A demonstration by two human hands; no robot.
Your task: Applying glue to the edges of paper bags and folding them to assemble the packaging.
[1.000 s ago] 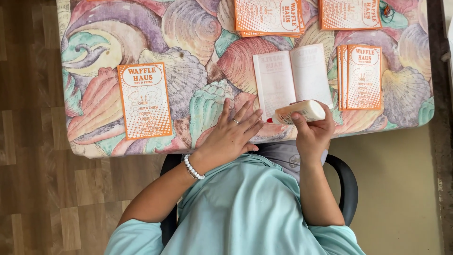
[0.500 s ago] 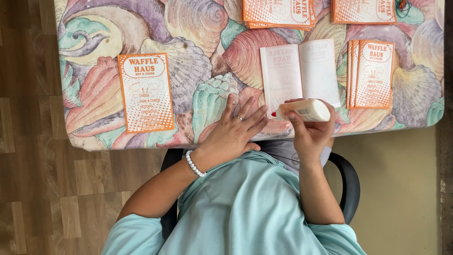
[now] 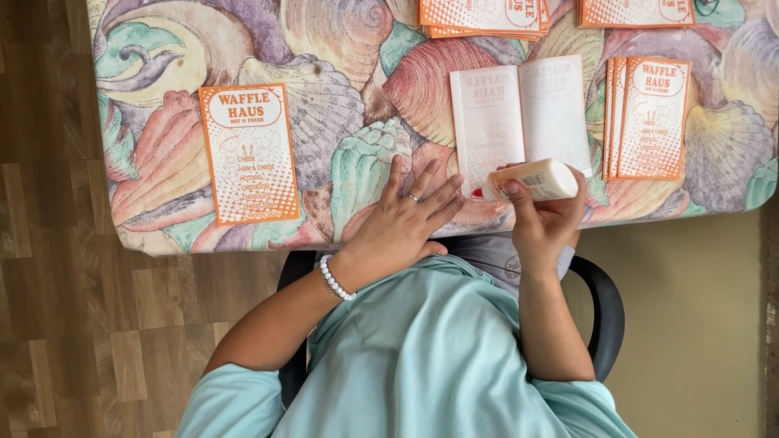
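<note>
My left hand (image 3: 399, 229), with a ring and a white bead bracelet, lies flat, fingers spread, on the shell-patterned tablecloth (image 3: 324, 97) just left of an open white folded sheet (image 3: 519, 113). My right hand (image 3: 545, 217) grips a cream glue bottle (image 3: 542, 178) held sideways. Its red tip (image 3: 479, 193) points left at the sheet's lower left corner. I cannot tell if the tip touches the paper.
An orange-and-white printed card (image 3: 247, 154) lies alone at the left. A small stack of the same cards (image 3: 649, 118) sits right of the open sheet, and two more stacks (image 3: 483, 16) (image 3: 637, 11) at the far edge. A black chair arm (image 3: 604, 312) is at my right.
My right hand has lifted the bottle slightly and shifted it right over the sheet's lower edge. My left hand stays flat on the cloth.
</note>
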